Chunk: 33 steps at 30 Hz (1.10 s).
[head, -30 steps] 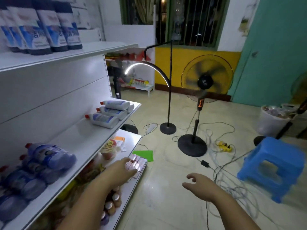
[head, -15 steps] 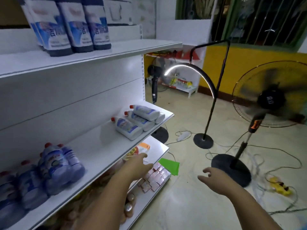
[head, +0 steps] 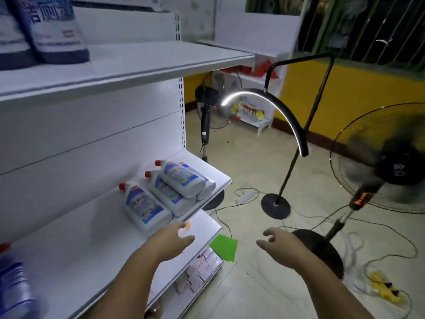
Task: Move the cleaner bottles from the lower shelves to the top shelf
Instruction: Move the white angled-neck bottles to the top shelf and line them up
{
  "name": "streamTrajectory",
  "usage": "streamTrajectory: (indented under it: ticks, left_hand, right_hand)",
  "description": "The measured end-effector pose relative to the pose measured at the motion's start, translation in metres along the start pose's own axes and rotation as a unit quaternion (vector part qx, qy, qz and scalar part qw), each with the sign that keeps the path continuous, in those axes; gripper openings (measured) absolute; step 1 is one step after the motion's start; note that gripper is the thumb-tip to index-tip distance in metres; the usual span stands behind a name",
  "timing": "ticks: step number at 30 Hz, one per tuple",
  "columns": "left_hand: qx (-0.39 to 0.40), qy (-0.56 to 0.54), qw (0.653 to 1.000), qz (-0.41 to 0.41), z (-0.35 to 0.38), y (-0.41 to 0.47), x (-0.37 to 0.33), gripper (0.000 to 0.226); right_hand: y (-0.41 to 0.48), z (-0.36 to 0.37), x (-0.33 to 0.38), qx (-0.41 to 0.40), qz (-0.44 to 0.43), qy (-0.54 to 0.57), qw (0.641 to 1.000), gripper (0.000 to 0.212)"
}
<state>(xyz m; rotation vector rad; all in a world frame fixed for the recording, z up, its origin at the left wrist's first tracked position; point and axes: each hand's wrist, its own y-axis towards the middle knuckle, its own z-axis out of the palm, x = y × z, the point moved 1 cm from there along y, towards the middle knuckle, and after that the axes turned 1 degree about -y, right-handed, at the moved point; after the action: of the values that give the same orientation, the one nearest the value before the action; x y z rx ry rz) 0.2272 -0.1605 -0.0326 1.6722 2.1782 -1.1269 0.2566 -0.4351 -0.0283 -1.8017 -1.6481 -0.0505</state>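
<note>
Fingers [head: 184, 240] of left hand [head: 170, 242] spreading loosely, gripping nothing, reaching toward nearest cleaner bottle [head: 146, 207] lying flat on middle shelf [head: 69, 249]; right hand [head: 282, 246] hovering relaxed and empty over floor. Likely handling as rigid, moderately heavy, smooth plastic: wrapping around mid-body, avoiding red cap [head: 122, 186].

Shelves [head: 96, 229] white, back panel white. Bottles [head: 147, 208] white, red-orange caps, blue labels with a yellow patch. Top shelf [head: 147, 63]: packs [head: 55, 31] white with dark blue base and blue lettering. Bottom-left bottle [head: 13, 284] blue, red cap, blurred. Floor [head: 248, 162] pale beige tile. Far wall [head: 358, 93] yellow, dark brown skirting. Lamp [head: 276, 104] black with a white light strip. Fan [head: 391, 171] black, orange mark on its pole. Green sheet [head: 224, 247] on floor. Power strip [head: 384, 288] yellow.
</note>
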Motion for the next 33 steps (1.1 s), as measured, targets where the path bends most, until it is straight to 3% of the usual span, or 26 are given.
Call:
streamTrajectory:
  ticks: [6,10,13,17,19,23,29,31,33]
  left_hand:
    - [-0.042,-0.046,0.996,-0.060,-0.010,0.027,-0.030,0.058]
    - [-0.071,-0.099,0.988,-0.100,-0.024,0.030,-0.041,0.057]
    - [-0.155,-0.137,0.970,-0.128,-0.029,0.021,-0.033,0.043]
    - [-0.173,-0.190,0.954,-0.153,-0.031,0.014,-0.013,0.046]
    - [-0.205,-0.223,0.941,-0.150,-0.035,0.018,-0.002,0.045]
    - [-0.289,-0.289,0.894,-0.184,-0.038,0.036,0.023,0.048]
    - [-0.304,-0.343,0.845,-0.275,-0.036,0.074,0.050,0.059]
    - [-0.301,-0.365,0.831,-0.294,-0.038,0.085,0.055,0.065]
    - [-0.281,-0.391,0.823,-0.300,-0.040,0.091,0.057,0.057]
  right_hand:
    - [0.075,-0.024,0.029,0.061,-0.091,-0.056,0.992,0.051]
    - [0.126,-0.042,0.064,0.055,-0.163,-0.053,0.984,0.044]
    - [0.150,-0.033,0.107,0.059,-0.223,-0.021,0.973,0.046]
    - [0.157,-0.006,0.157,0.092,-0.267,-0.002,0.959,0.049]
    - [0.164,0.004,0.173,0.081,-0.273,-0.056,0.957,0.056]
    - [0.174,0.016,0.194,0.068,-0.244,-0.122,0.960,0.064]
    - [0.192,0.020,0.219,0.173,-0.106,0.031,0.979,0.042]
    - [0.198,0.018,0.224,0.203,-0.080,0.048,0.975,0.043]
    - [0.203,0.017,0.228,0.217,-0.072,0.051,0.972,0.047]
